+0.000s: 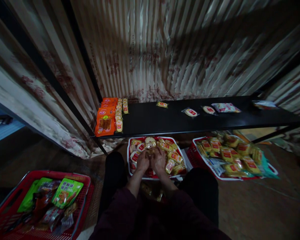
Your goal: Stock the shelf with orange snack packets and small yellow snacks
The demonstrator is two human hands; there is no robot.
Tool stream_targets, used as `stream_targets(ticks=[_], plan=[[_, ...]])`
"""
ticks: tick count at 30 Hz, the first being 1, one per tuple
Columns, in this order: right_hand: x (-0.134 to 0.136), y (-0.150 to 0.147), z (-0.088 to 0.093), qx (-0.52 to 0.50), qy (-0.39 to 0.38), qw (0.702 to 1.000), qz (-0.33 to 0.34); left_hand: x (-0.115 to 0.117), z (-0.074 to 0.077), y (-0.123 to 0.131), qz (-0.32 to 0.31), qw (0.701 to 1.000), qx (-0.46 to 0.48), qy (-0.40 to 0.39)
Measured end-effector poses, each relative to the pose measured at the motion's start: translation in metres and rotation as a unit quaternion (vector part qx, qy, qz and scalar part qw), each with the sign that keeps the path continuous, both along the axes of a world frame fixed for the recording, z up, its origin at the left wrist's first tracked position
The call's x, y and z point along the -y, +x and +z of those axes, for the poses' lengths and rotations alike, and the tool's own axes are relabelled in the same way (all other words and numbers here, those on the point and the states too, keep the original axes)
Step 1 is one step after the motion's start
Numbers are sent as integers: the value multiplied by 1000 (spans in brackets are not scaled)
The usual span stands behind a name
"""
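Note:
A red basket with a white rim (128, 155) stands between my knees, filled with wrapped pastries (174, 156). My left hand (143, 162) and my right hand (158, 161) are close together over its middle, fingers curled inward. Between their fingertips is a clear-wrapped pastry (150, 144), gripped from both sides; dim light and the wrapper's shine hide how many pieces are there. Round pale packets (135, 156) lie to the left of my left hand. Yellow packets (166, 146) lie to the right of my right hand.
Ahead runs a black shelf (145, 120) holding orange snack bags (105, 118), a row of small yellow packets (119, 120) and scattered single packets (190, 112). Another full basket (193, 156) stands right. At lower left, a red basket (88, 186) holds a green bag (67, 192). A curtain (150, 50) hangs behind.

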State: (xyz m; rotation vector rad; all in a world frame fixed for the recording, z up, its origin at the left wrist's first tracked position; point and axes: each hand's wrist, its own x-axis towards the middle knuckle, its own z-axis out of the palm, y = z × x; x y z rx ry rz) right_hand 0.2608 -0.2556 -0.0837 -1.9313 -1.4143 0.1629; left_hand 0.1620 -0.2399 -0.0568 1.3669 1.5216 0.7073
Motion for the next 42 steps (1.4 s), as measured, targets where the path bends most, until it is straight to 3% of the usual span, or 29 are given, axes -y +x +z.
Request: stream_targets(ticks=[11, 22, 27, 33, 42], plan=[[0, 1, -5, -73, -24, 997, -16, 3, -3, 6, -14, 999, -29, 26], [2, 0, -12, -122, 18, 992, -38, 4, -7, 9, -37, 996, -56, 59], [3, 0, -14, -147, 37, 985, -83, 11, -2, 7, -37, 994, -62, 85], [7, 1, -14, -237, 18, 967, -86, 21, 0, 3, -49, 986, -19, 161], [7, -5, -5, -338, 62, 936, -82, 31, 0, 8, 14, 980, 71, 185]])
